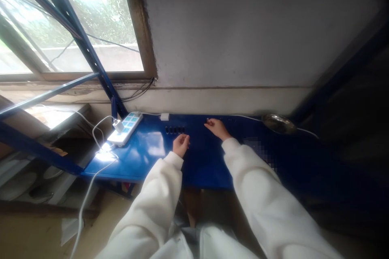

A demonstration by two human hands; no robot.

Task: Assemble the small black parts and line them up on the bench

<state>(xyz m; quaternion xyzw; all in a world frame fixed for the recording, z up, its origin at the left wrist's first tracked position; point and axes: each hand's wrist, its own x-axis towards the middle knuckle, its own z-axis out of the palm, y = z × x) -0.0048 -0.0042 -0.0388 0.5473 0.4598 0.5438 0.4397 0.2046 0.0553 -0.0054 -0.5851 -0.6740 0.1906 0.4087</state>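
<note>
The counter's (146, 158) right end sinks into shadow, with a blurred patch (258, 149) there. The row of small dark pieces (174, 130) near the back edge is too small to identify. The left hand (181, 144) rests just in front of them with its fingers loosely curled; I cannot tell if it holds anything. The right hand (216, 126) stretches toward the back edge, its grip unclear.

You are stretching both arms forward; your left hand (181, 145) is resting with fingers loosely curled, while your right hand (216, 128) is reaching further, fingers extended.
</note>
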